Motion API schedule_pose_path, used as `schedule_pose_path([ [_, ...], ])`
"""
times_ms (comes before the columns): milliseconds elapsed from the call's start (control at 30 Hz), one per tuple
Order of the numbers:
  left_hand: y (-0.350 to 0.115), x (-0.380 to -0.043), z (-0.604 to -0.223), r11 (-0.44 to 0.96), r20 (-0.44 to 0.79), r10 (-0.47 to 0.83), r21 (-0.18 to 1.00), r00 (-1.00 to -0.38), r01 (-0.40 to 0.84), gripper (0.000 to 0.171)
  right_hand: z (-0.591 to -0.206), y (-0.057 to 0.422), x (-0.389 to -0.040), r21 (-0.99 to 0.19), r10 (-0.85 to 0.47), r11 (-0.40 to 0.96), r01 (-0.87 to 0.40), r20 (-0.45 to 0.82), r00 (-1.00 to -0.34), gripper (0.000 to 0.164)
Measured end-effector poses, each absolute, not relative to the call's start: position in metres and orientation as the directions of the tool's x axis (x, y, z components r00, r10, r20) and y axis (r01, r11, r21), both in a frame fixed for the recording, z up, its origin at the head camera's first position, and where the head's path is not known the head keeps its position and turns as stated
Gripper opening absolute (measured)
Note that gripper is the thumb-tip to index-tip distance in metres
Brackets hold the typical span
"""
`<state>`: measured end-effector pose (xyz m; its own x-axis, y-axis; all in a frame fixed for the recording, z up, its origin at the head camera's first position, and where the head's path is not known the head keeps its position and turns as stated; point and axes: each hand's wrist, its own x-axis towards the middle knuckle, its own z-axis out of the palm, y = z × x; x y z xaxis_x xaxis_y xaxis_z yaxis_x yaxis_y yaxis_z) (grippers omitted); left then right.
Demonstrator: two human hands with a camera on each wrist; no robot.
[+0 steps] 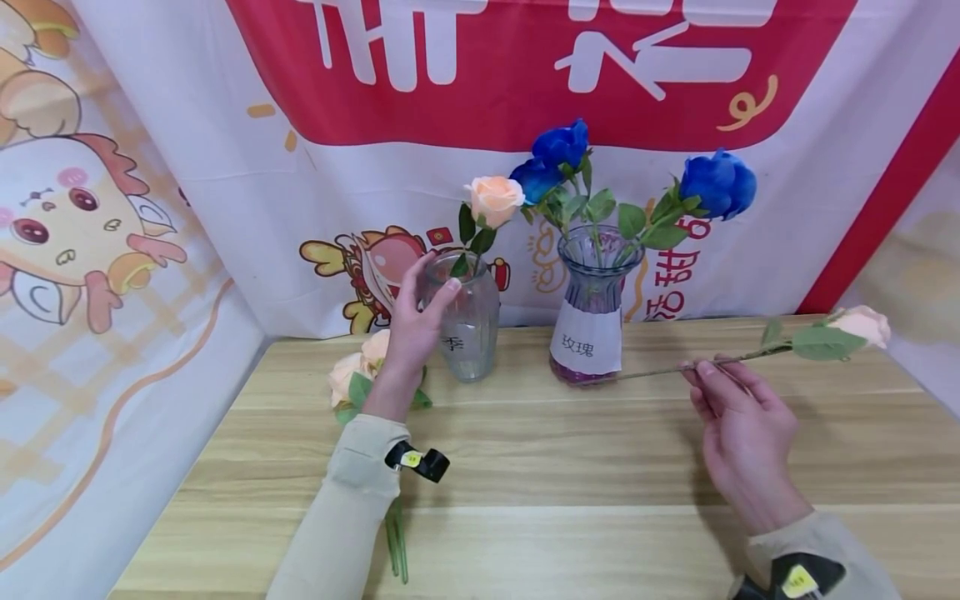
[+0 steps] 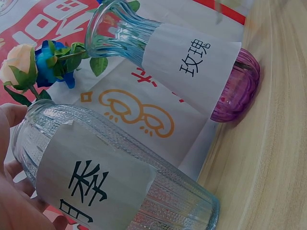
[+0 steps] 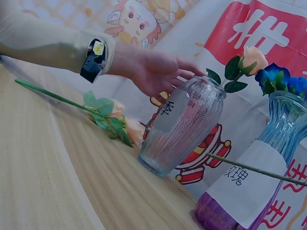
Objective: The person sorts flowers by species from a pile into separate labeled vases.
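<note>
My left hand (image 1: pixel 416 325) grips a clear ribbed glass vase (image 1: pixel 474 333) near its rim, the thumb at the front. One peach rose (image 1: pixel 495 202) stands in that vase, which bears a paper label (image 2: pixel 91 179) with black characters. Out to the right, my right hand (image 1: pixel 750 437) pinches the stem of a pale pink rose (image 1: pixel 861 327). This rose lies nearly level in the air, bloom to the right. Its bare stem (image 3: pixel 254 168) reaches left across the front of a blue and purple glass vase (image 1: pixel 596 287), also labelled.
Several blue roses (image 1: pixel 717 183) stand in the blue and purple vase. Peach roses (image 1: pixel 352 377) lie on the wooden table (image 1: pixel 570 475) at left, partly hidden under my left forearm. A printed cloth (image 1: pixel 225 208) hangs close behind both vases.
</note>
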<state>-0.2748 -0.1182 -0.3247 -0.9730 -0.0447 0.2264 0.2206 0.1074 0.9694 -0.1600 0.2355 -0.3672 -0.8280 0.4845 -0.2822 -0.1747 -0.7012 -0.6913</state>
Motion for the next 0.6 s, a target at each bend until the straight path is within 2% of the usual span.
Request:
schedule_pose_path([
  [100,-0.118,-0.275,-0.325,0.106,0.227,-0.044,0.969,-0.973,0.221,0.064,-0.366,0.234,-0.159,-0.681,0.488,-0.705,-0.197,-0.265,-0.832,0.032],
  [367,-0.117,-0.275,-0.326,0.100,0.216,-0.045,0.972,-0.975,0.211,0.065,-0.363,0.227,-0.158,-0.657,0.502,-0.703,-0.274,-0.184,-0.845,0.024],
  [600,-0.117,-0.276,-0.324,0.103,0.219,-0.051,0.972,-0.974,0.213,0.066,-0.352,0.221,-0.160,-0.671,0.503,-0.699,-0.248,-0.215,-0.837,0.034],
])
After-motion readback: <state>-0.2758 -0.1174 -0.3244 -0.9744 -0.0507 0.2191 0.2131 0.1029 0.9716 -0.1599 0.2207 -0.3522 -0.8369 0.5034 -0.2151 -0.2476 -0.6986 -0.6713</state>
